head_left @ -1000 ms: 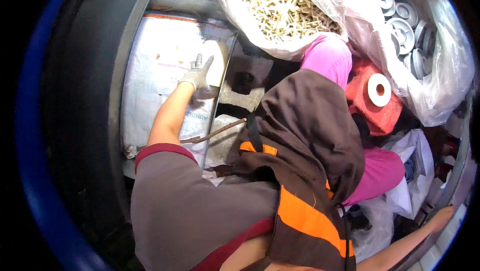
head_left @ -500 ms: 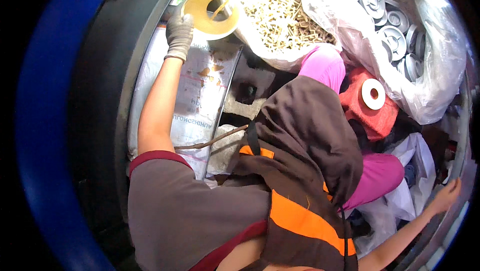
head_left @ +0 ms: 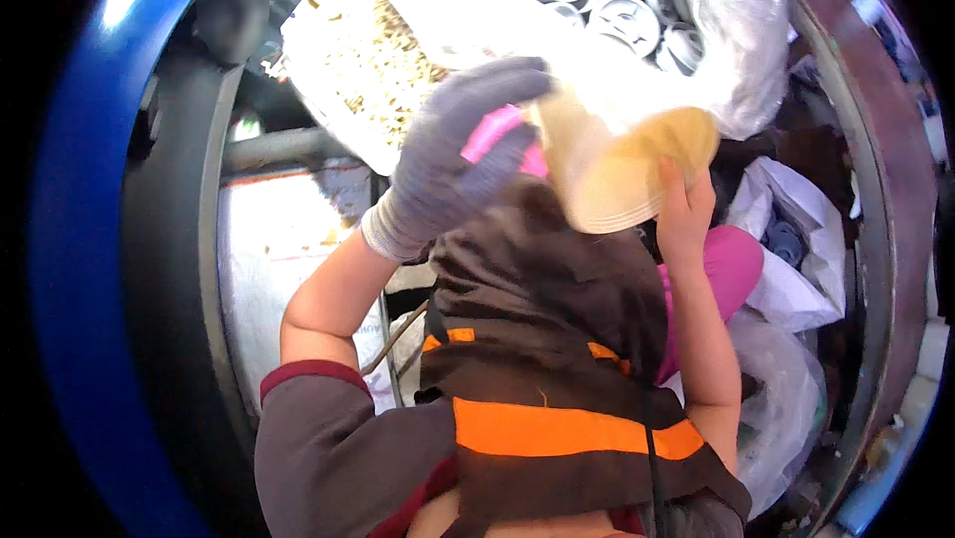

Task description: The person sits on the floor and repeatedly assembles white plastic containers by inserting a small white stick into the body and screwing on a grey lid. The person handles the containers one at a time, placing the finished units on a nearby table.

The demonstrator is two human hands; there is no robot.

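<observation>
- Upper centre of the frame: a clear plastic bag of small pale yellow pieces (head_left: 368,61), bulging, just behind the raised hands.
- Upper right: a second clear plastic bag of round grey metal lids (head_left: 617,1), touching the first bag and hanging over the roll.
- Left edge: a curved blue rim (head_left: 70,269), with a dark grey band just inside it.
- Centre left: a pale rectangular printed panel (head_left: 284,279) behind the left forearm, crossed above by a grey horizontal bar (head_left: 279,148).
- Right side: crumpled white plastic bags (head_left: 796,279) heaped against a curved dark brown wall (head_left: 875,190).
- Lower centre: a dark brown garment with orange stripes (head_left: 557,379) filling the foreground and hiding whatever lies under the hands; pink cloth (head_left: 731,265) showing beside it.
- Centre right: a pale yellow roll of tape (head_left: 622,175), tilted, its round face turned toward the lower right, blurred.
- Left hand (head_left: 458,155) in a grey knit glove, raised with forearm slanting up from lower left, wrist bent, gloved fingers lying against the roll's left side; grip closed on it as far as the blur allows.
- Right hand (head_left: 684,210) bare, forearm rising nearly straight from the lower right, fingers pointing up and pressed on the roll's lower right edge; grip closed on the roll.
</observation>
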